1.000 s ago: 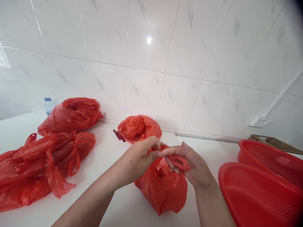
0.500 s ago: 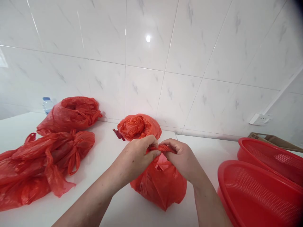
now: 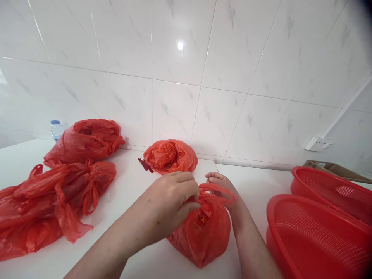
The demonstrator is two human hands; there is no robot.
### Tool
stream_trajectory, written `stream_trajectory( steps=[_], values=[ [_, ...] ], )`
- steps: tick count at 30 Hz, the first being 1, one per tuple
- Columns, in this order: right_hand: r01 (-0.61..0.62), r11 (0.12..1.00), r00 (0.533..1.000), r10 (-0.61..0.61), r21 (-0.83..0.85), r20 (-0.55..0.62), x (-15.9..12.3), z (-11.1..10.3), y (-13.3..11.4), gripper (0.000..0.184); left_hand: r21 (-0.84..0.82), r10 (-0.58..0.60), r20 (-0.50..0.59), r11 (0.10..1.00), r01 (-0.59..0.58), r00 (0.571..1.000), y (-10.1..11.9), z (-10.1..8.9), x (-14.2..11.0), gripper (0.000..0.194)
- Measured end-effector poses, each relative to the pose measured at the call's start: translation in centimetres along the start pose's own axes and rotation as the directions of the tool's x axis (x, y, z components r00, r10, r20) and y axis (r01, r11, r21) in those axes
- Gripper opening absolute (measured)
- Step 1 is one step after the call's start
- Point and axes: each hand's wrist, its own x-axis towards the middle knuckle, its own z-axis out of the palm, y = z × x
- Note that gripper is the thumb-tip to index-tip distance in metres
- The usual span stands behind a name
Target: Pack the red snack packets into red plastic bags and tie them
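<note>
Two bare hands are working over a red, translucent plastic carrier bag [image 3: 200, 248], which is sitting directly in front of the person on a smooth white tabletop [image 3: 130, 193]. The left hand [image 3: 171, 199] is pinching the upper edge of that bag between thumb and fingers, at the left side of its mouth. The right hand [image 3: 225, 182] is holding its visible fingers loosely curled and unclenched, while a thin loop of the same red plastic is crossing in front of it; its lower fingers are partly hiding behind the loop. Through the gap in the bag, a shiny red packet with yellow marks [image 3: 202, 219] is showing.

Behind the hands, a rounded red plastic bag with a crumpled top [image 3: 187, 155] is resting near the white marbled tile wall [image 3: 174, 108], and small flat dark-red pieces [image 3: 145, 165] are lying just beside it. On the left, a long knotted red plastic bag [image 3: 35, 213] is lying in front of a bulky, folded red plastic bag [image 3: 72, 143], which is partly covering a clear bottle with a blue cap [image 3: 56, 130]. On the right, two red perforated plastic baskets [image 3: 316, 236] are standing side by side, with a brown cardboard box [image 3: 334, 170] showing behind them.
</note>
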Motion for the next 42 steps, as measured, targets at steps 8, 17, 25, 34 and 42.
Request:
stream_trajectory(
  steps=[8,17,25,34,42],
  values=[
    [0.169,0.976,0.903,-0.097,-0.137,0.419,-3.9,1.3,-5.1,0.039,0.110,-0.079,-0.041,0.990,0.083,0.996,-1.2,0.7,0.7,0.019],
    [0.194,0.971,0.862,-0.102,-0.138,0.496,-4.8,2.7,-5.2,0.044,0.130,-0.106,-0.036,0.985,0.109,0.994,-1.6,1.2,0.7,0.015],
    [0.172,0.985,0.844,-0.140,-0.016,0.518,-4.8,2.3,-5.2,0.033,0.114,-0.073,-0.065,0.990,0.080,0.995,-1.6,1.1,0.7,0.015],
    [0.124,0.922,0.949,-0.002,-0.367,0.316,-4.5,3.6,-4.5,0.025,0.188,-0.097,-0.026,0.977,0.100,0.995,-1.6,1.3,0.8,0.019],
    [0.171,0.947,0.938,-0.072,-0.272,0.339,-4.6,3.3,-5.1,0.030,0.178,-0.096,-0.016,0.979,0.097,0.995,-1.8,1.7,1.0,0.018]
  ],
)
